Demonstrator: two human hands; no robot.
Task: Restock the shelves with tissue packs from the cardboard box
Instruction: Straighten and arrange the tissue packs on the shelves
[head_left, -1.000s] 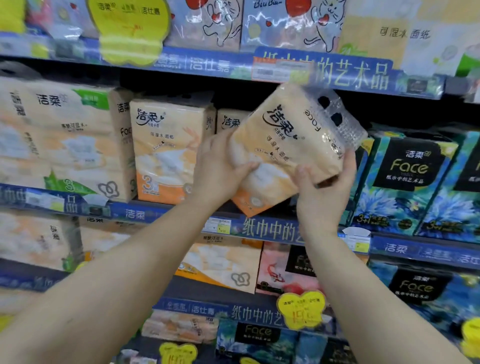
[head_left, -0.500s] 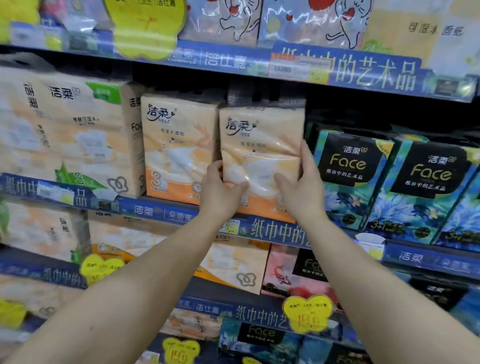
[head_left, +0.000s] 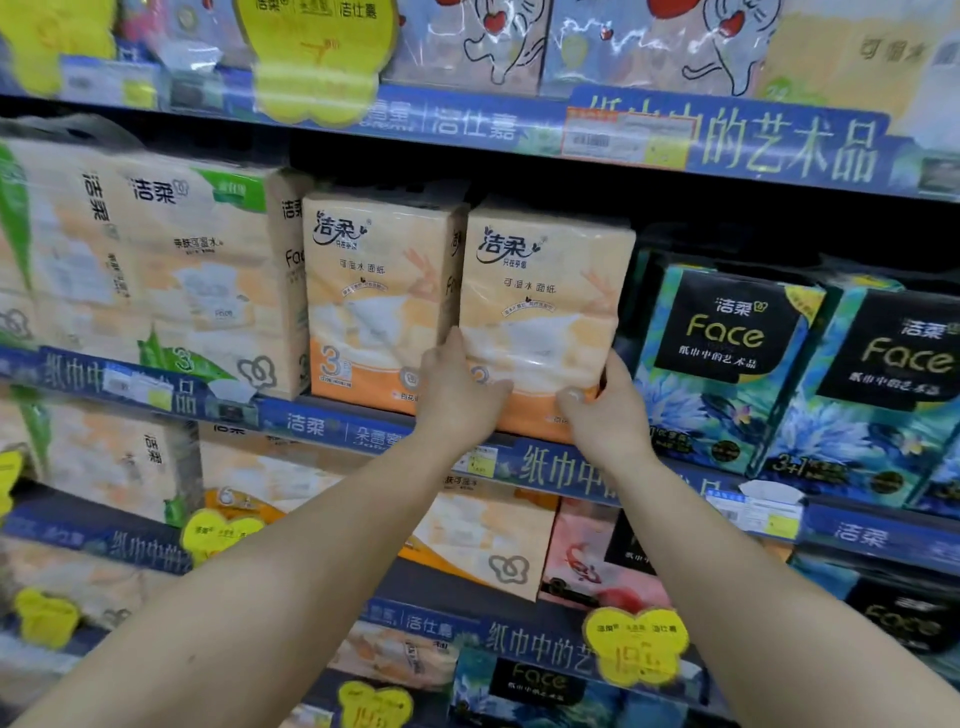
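Both hands are on the orange pack (head_left: 543, 312), which stands upright on the middle shelf (head_left: 332, 423). The left hand (head_left: 457, 395) cups the pack's lower left corner, thumb laid across the front, the other fingers curled round the side and out of sight. The right hand (head_left: 605, 410) takes the lower right corner, thumb pressed on the front near the bottom edge, fingers wrapped round the right side. So it's a two-handed hold low on the pack.

The pack's left edge sits just beside a matching orange pack (head_left: 374, 301), the two nearly touching. On its right, the edge comes close to the black Face pack (head_left: 727, 364), with a narrow dark gap between them where the right fingers go. The pack's bottom is at the shelf's front lip. Above it there is dark open room up to the upper shelf (head_left: 467, 124). Further left stands a big pale pack (head_left: 171, 265).
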